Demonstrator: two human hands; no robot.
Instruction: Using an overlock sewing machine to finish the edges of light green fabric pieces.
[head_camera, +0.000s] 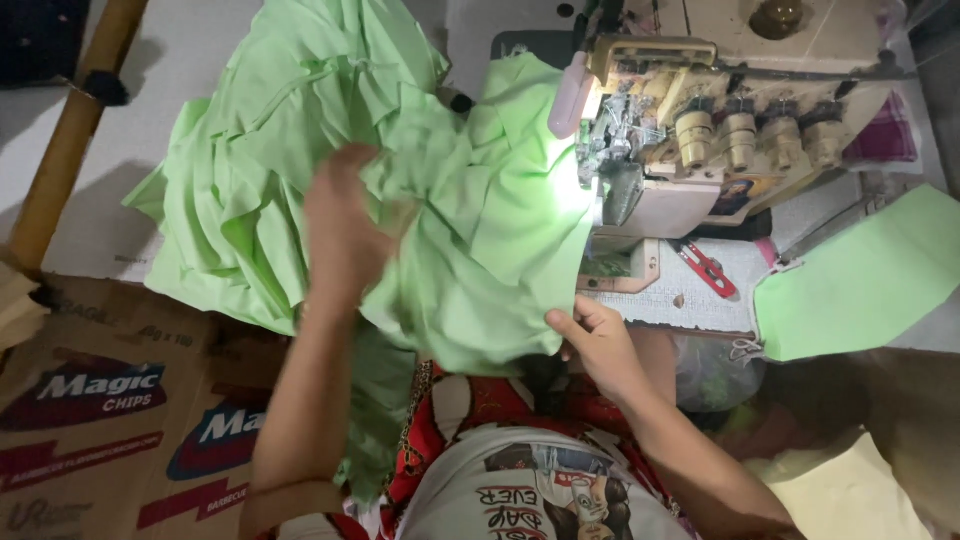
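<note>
A heap of light green fabric (300, 130) lies across the sewing table, its right edge lit under the presser area of a beige overlock sewing machine (700, 130). My left hand (345, 235) rests on top of the green fabric, fingers bent into its folds, blurred by motion. At the cloth's lower right edge, near the table's front edge, my right hand (595, 335) pinches the fabric between thumb and fingers. The part of the cloth beneath my left hand is hidden.
Red-handled thread snips (708, 268) lie on the table below the machine. A separate green cut piece (860, 280) hangs at the right. A brown cardboard box (100, 420) stands at the lower left, and a wooden pole (70, 130) leans at the far left.
</note>
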